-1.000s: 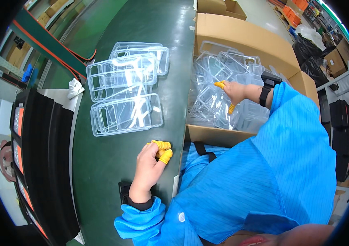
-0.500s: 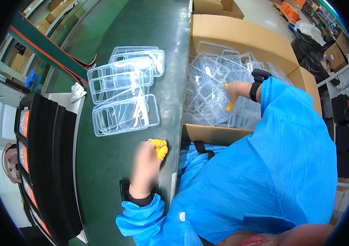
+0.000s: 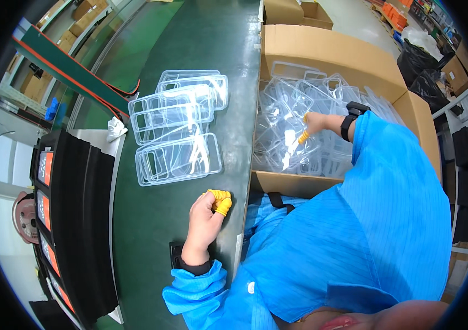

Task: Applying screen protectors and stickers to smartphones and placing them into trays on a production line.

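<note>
My left hand [image 3: 205,223] rests at the table's right edge, its fingers curled together in yellow finger cots, with nothing visible in them. Beyond it on the green tabletop lie several clear plastic trays [image 3: 179,160] with moulded rectangular compartments, overlapping in a loose row. My right hand [image 3: 315,124], also in yellow finger cots, reaches into an open cardboard carton [image 3: 330,47] at the right. Its thumb and fingers close on a clear plastic tray [image 3: 289,140] on top of a jumbled heap of similar trays. Part of the grip is hidden by glare and clear plastic.
Black bins [image 3: 80,220] with orange-and-white labels line the table's left side. A crumpled white cloth [image 3: 116,129] lies near a green post with orange edges [image 3: 71,71]. Black bags [image 3: 426,71] and more boxes stand on the floor at far right.
The whole view has shifted slightly to the right. In the carton, the tray at my right hand has changed its tilt and catches more glare. My left hand stays curled at the table edge.
</note>
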`<state>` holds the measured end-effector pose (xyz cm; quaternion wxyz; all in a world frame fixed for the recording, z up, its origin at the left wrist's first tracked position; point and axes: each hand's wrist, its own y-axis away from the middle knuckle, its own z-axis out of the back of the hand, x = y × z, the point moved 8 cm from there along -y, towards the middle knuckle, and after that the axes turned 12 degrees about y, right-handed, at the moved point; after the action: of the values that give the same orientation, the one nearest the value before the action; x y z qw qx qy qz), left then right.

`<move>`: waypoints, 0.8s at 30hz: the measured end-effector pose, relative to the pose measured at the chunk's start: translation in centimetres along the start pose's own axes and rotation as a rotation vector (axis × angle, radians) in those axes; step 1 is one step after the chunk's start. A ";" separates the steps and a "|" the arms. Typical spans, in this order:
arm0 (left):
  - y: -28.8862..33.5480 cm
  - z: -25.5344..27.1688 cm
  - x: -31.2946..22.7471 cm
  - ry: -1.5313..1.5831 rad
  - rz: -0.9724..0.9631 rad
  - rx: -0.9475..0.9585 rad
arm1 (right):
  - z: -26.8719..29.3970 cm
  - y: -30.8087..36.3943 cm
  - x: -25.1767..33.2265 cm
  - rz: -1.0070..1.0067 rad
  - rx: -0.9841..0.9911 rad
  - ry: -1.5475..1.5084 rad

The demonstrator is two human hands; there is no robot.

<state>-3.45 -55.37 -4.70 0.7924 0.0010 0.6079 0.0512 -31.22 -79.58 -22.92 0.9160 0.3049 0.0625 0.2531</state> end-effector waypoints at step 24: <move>-1.3 -1.1 -2.1 0.076 -0.023 -0.117 | 17.6 13.5 4.7 0.213 -0.379 0.067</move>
<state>-4.99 -56.93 -3.06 0.7678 -0.0541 0.6337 0.0776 -28.17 -77.27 -0.56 0.9225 0.1239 0.0115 0.3655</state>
